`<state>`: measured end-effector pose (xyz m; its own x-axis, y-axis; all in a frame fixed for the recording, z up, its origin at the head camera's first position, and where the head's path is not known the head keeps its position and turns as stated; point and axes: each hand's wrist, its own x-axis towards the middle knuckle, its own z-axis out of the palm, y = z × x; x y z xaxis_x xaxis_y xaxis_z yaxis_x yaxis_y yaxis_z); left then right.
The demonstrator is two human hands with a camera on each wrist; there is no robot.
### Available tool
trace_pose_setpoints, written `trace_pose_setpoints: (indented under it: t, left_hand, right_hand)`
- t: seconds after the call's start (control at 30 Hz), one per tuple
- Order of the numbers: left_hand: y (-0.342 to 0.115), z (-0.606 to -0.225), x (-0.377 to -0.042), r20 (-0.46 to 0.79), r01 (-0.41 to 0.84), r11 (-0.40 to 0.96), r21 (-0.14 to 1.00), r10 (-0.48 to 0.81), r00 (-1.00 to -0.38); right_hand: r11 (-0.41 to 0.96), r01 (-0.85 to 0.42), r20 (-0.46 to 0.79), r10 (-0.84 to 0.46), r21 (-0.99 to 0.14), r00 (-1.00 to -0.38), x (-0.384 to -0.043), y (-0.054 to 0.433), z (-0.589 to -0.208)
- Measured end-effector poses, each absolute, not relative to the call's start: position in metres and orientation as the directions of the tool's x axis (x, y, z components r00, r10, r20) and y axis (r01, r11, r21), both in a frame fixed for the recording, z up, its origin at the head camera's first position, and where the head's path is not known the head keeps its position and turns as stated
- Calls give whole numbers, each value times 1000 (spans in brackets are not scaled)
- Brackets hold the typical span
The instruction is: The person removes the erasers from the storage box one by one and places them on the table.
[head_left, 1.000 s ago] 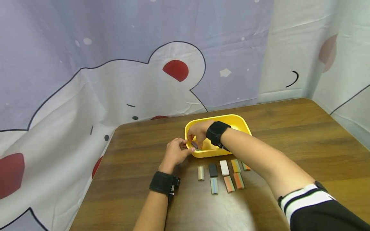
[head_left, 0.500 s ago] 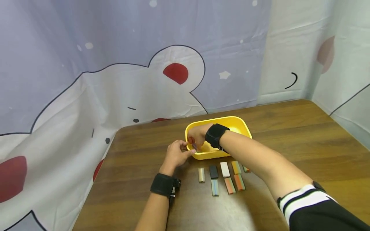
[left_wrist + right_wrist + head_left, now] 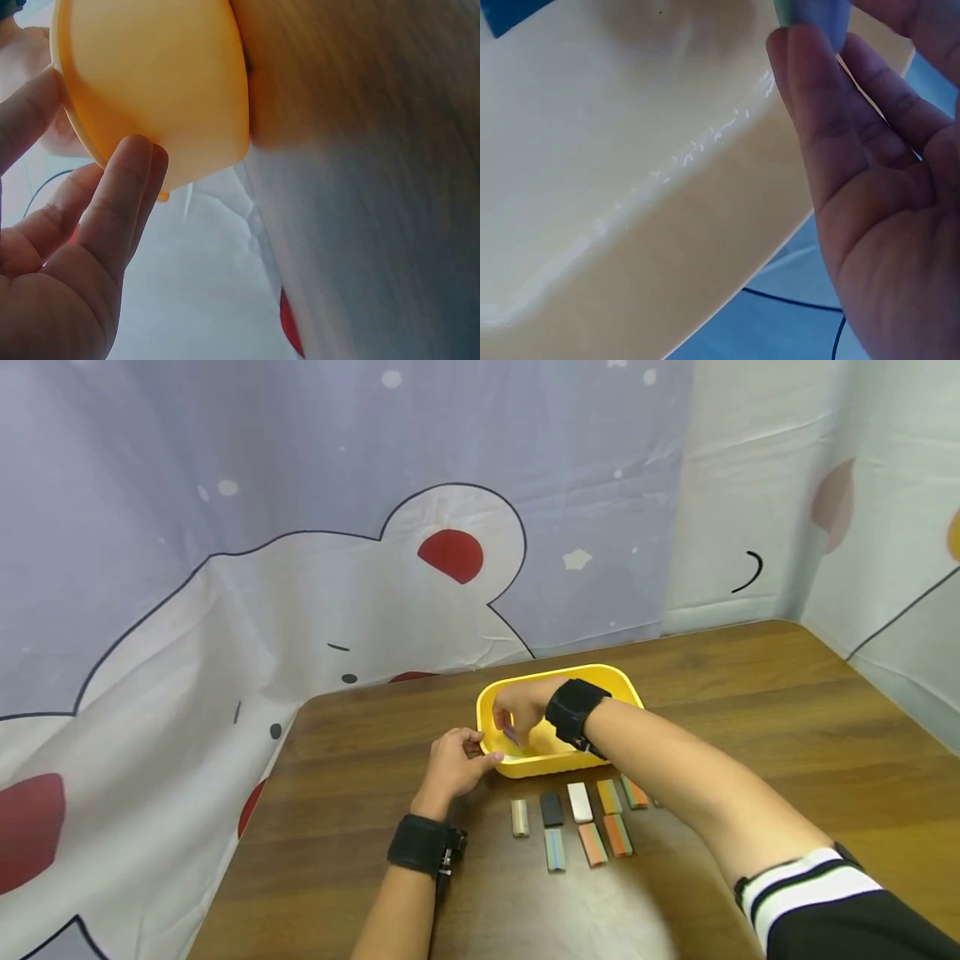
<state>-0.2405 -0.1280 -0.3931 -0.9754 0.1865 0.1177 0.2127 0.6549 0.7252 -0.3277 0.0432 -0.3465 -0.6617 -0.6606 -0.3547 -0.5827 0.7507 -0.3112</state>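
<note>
My right hand (image 3: 522, 703) reaches into a yellow plastic basket (image 3: 558, 767) and pinches a small purple and green eraser (image 3: 511, 735) near its left end. In the right wrist view, the eraser (image 3: 821, 21) sits between the fingertips, partly cut off by the top edge, above the basket's pale floor (image 3: 577, 150). My left hand (image 3: 453, 764) holds the basket's left front corner by the rim. The left wrist view shows this hand (image 3: 82, 247) with fingers against the outer wall (image 3: 165, 82). My right forearm hides part of the basket.
Several erasers lie in two rough rows before the basket on the wooden table (image 3: 360, 777): beige (image 3: 520, 818), black (image 3: 551, 809), white (image 3: 580, 802), blue-striped (image 3: 554, 850) and orange-green ones (image 3: 617, 836). A patterned curtain (image 3: 300, 610) hangs behind the table.
My right hand has shifted slightly right inside the basket, bringing the purple and green eraser off the left corner. More of the rightmost erasers shows beside the forearm. The left hand keeps its hold.
</note>
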Motion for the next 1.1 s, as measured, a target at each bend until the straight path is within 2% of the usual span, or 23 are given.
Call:
trace_pose_setpoints:
  t: [0.13, 0.3, 0.77, 0.93, 1.1]
  left_hand:
    - [-131, -390, -243, 117, 219, 659, 720, 196, -974]
    - [-140, -386, -245, 102, 186, 683, 706, 163, -981]
    - [-143, -381, -248, 83, 166, 690, 704, 153, -985]
    - [-144, -379, -249, 83, 168, 691, 703, 155, -984]
    - [-142, -378, -247, 80, 173, 694, 699, 165, -983]
  right_hand:
    - [723, -571, -275, -683, -388, -677, -326, 53, -342]
    - [658, -590, -186, -726, -468, -662, -312, 62, -329]
    - [541, -628, 80, -719, -560, -691, -248, 139, -329]
    - [557, -595, 110, -670, -579, -734, -222, 161, -338]
    - [625, -527, 64, -608, -576, -791, -200, 178, -346]
